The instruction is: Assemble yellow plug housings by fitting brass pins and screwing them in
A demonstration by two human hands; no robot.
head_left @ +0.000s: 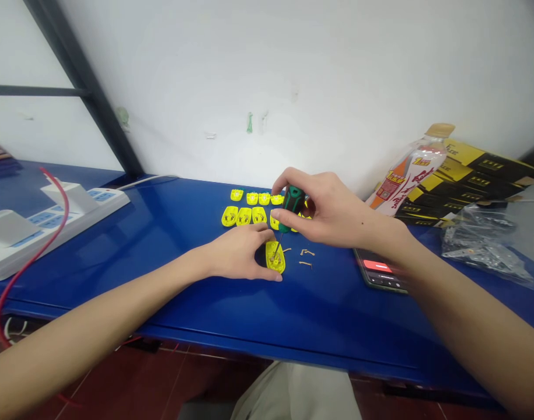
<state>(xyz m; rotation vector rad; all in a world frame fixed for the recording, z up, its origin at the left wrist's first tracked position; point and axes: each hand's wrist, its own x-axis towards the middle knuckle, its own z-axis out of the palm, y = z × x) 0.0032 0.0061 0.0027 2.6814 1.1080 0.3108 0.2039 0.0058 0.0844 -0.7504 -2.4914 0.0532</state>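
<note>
"Both forearms (118, 324) lay nearest my camera. What room did you have?"

"Bare blue tabletop (258, 315) ran from the hands back to its front edge. A power strip (87, 210) sat well left of them, a phone (378, 273) just under the right wrist; the wall (197, 87) rose beyond."

"And the pose?"

"I had the left hand (241, 251) half curled, thumb and fingers bracing one yellow shell (275, 259) on the table. The right hand (332, 207) gripped a screwdriver (293, 199), shaft slanting into that shell."

"Counts?"

"At least three thin strips (305, 263) right of the shell. Beyond the hands, two rows of yellow pieces (243, 216): three per row nearly whole, others partly hidden."
</note>
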